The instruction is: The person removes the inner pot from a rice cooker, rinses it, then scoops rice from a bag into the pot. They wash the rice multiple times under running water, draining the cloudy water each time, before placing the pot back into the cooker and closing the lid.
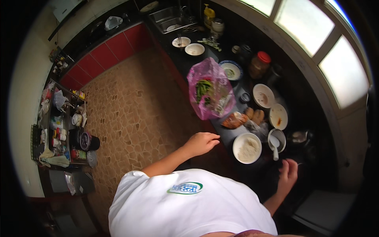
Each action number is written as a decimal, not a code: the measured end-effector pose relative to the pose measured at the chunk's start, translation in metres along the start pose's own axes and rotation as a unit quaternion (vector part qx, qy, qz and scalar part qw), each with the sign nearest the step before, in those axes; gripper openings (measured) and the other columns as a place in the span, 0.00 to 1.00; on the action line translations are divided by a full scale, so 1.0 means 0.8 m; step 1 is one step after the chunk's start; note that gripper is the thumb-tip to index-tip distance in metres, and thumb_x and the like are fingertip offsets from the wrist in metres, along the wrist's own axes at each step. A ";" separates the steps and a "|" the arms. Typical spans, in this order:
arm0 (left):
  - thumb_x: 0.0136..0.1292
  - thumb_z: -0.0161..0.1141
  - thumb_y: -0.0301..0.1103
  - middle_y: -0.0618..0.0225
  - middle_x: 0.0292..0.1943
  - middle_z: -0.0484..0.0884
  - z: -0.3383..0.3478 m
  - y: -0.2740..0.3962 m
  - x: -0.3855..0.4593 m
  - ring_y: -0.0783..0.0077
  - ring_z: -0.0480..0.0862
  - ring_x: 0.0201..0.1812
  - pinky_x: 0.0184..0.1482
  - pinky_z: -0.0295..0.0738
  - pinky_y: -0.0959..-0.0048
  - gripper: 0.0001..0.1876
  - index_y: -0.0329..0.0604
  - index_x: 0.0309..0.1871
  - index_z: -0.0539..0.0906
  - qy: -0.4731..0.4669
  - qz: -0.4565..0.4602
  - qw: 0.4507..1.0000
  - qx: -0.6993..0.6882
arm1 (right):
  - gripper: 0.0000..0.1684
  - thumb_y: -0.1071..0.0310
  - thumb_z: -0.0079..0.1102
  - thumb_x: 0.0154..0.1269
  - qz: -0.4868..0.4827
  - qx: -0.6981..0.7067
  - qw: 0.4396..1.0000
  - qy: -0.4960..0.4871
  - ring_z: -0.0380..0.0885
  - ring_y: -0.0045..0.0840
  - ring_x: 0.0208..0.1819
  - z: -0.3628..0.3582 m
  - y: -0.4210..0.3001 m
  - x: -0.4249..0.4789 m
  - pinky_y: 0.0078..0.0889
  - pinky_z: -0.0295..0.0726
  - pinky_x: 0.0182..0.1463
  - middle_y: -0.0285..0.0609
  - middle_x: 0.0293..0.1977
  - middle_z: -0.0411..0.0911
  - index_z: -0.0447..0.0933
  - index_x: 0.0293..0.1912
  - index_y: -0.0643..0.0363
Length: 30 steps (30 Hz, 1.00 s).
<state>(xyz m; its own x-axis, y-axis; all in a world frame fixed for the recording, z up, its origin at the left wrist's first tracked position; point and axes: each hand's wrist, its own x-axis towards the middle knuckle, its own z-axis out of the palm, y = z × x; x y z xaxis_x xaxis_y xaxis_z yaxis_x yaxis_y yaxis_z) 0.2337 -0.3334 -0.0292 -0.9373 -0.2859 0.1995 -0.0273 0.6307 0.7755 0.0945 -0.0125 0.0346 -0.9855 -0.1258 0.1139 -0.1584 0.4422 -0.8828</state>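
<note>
My left hand (pixel 204 143) hovers palm down at the counter's front edge, holding nothing, fingers slightly apart. A white bowl of pale flour-like powder (pixel 249 150) stands on the dark counter between my hands. My right hand (pixel 288 172) is lifted at the right, fingers loosely bent and nothing visible in them. Just beyond it is a small pot (pixel 280 134) with a white spoon (pixel 275 145) in it, the handle pointing towards me. A pink plastic bag (pixel 211 89) holding green vegetables (pixel 203 88) lies farther along the counter.
Bagged orange-brown food (pixel 234 120), brownish oval items (pixel 254 115) and used bowls (pixel 278 116) crowd the counter. Farther off are a red-lidded jar (pixel 262 60), a blue-rimmed bowl (pixel 231 70) and a steel sink (pixel 171 20). A loaded shelf (pixel 66 130) stands left, across the stone-patterned floor (pixel 127 109).
</note>
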 end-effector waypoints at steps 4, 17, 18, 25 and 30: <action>0.57 0.60 0.32 0.58 0.29 0.82 -0.139 -0.072 0.011 0.73 0.78 0.24 0.29 0.73 0.75 0.12 0.38 0.44 0.82 0.038 -0.088 0.994 -0.047 | 0.05 0.71 0.56 0.63 -0.089 0.057 0.985 -0.133 0.69 0.10 0.24 0.196 -0.096 0.029 0.14 0.68 0.26 0.31 0.24 0.72 0.74 0.38 0.62; 0.65 0.54 0.32 0.75 0.21 0.72 -0.477 -0.356 0.048 0.87 0.69 0.19 0.21 0.66 0.85 0.14 0.39 0.53 0.77 0.196 -0.378 0.887 -0.181 | 0.07 0.62 0.58 0.56 -0.286 -0.137 0.891 -0.325 0.77 0.38 0.29 0.695 -0.322 0.274 0.37 0.75 0.32 0.43 0.24 0.78 0.79 0.33 0.53; 0.66 0.54 0.32 0.75 0.21 0.72 -0.506 -0.385 0.059 0.86 0.69 0.19 0.20 0.66 0.85 0.14 0.39 0.53 0.77 0.203 -0.391 0.885 -0.151 | 0.06 0.62 0.58 0.56 -0.311 -0.139 0.894 -0.290 0.77 0.39 0.29 0.745 -0.311 0.321 0.38 0.74 0.32 0.43 0.24 0.78 0.79 0.32 0.53; 0.68 0.50 0.35 0.73 0.21 0.72 -0.694 -0.517 0.032 0.83 0.71 0.17 0.19 0.69 0.83 0.16 0.38 0.55 0.75 0.373 -0.472 0.794 -0.086 | 0.15 0.64 0.60 0.52 -0.213 -0.098 0.905 -0.355 0.79 0.37 0.39 1.117 -0.307 0.500 0.34 0.76 0.44 0.46 0.36 0.81 0.80 0.41 0.56; 0.67 0.51 0.37 0.72 0.20 0.72 -0.790 -0.649 0.027 0.81 0.72 0.15 0.17 0.70 0.81 0.17 0.37 0.53 0.76 0.445 -0.477 0.746 -0.135 | 0.26 0.58 0.64 0.50 -0.106 -0.146 0.950 -0.254 0.75 0.39 0.50 1.294 -0.296 0.616 0.36 0.74 0.52 0.49 0.46 0.77 0.75 0.49 0.60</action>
<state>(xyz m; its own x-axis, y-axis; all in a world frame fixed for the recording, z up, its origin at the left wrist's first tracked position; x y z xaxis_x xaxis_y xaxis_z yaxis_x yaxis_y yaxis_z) 0.4472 -1.1227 -0.0488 0.0695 -0.9529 -0.2954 -0.3512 -0.3005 0.8868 -0.2908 -1.0985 -0.1721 -0.7855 -0.6183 -0.0254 -0.4324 0.5777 -0.6923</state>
